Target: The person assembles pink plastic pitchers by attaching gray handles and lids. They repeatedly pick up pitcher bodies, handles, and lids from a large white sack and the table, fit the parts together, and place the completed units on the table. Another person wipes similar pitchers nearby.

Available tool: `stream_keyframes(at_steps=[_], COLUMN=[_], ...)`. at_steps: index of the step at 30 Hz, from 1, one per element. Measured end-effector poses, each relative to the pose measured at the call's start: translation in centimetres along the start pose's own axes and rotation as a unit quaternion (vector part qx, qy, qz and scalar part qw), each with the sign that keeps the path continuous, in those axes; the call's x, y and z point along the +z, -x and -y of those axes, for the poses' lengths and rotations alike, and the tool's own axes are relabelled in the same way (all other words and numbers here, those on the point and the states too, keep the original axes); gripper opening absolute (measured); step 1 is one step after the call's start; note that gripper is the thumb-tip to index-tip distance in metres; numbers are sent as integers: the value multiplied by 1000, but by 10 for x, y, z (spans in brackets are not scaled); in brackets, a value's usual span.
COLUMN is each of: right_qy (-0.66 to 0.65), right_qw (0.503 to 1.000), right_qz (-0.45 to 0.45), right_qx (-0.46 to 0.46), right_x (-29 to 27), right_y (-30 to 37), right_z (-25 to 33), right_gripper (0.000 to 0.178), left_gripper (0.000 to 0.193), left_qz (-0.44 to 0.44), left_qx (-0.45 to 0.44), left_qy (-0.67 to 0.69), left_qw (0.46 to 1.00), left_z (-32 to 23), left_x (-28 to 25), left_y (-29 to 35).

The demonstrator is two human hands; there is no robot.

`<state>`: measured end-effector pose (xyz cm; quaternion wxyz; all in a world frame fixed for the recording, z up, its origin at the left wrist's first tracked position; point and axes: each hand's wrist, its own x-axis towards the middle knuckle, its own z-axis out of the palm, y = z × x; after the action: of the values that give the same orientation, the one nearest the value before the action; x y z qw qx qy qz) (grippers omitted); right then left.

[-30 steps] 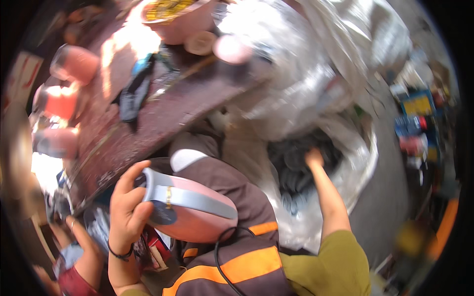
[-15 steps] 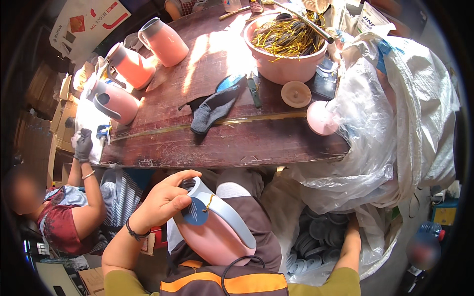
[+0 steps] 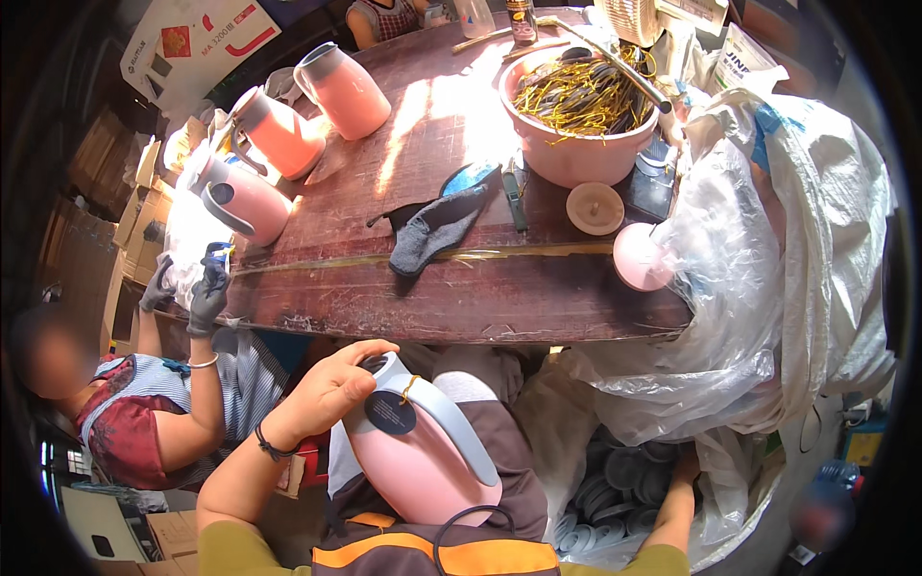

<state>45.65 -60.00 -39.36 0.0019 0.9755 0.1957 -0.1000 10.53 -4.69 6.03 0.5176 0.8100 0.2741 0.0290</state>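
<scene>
Pinching pink jug (image 3: 420, 468): left hand (image 3: 325, 392)

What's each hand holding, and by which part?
Left hand: pink jug, by its grey rim. Right hand: among grey discs in the bag; hold can't be told.

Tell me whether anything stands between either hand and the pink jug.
Nothing visible stands between the left hand and the pink jug: the hand holds it by the top. Between the right hand, partly hidden down in the plastic bag by the grey discs, and the jug stands the bag's left side.
</scene>
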Motion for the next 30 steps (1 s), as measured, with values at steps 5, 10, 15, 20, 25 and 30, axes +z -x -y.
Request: stream_keyframes(at_steps=[5, 10, 15, 20, 25, 30], right_qy=[-141, -7, -606, -662, -620, -577], right_qw=[989, 980, 766, 718, 683, 610], right_qz=[-33, 199, 214, -86, -213, -203], right_qx=[-24, -24, -6, -199, -322, -504], right_x=[3, -98, -223, -309, -316, -306], right_y=[10, 33, 113, 153, 171, 167], right_z=[-1, 101, 217, 343, 391, 394], right_gripper=[38, 38, 37, 42, 48, 47], left_gripper=[85, 65, 45, 43, 44, 45], left_qz=[-2, -100, -209, -251, -270, -213], left_qx=[-34, -55, -86, -88, -90, -168], left_qy=[13, 117, 348, 496, 536, 584], left_qw=[999, 987, 910, 827, 795, 765], left_z=[-5, 23, 58, 100, 108, 113], left_x=[0, 0, 5, 50, 56, 46], left_y=[-9, 8, 27, 43, 57, 71])
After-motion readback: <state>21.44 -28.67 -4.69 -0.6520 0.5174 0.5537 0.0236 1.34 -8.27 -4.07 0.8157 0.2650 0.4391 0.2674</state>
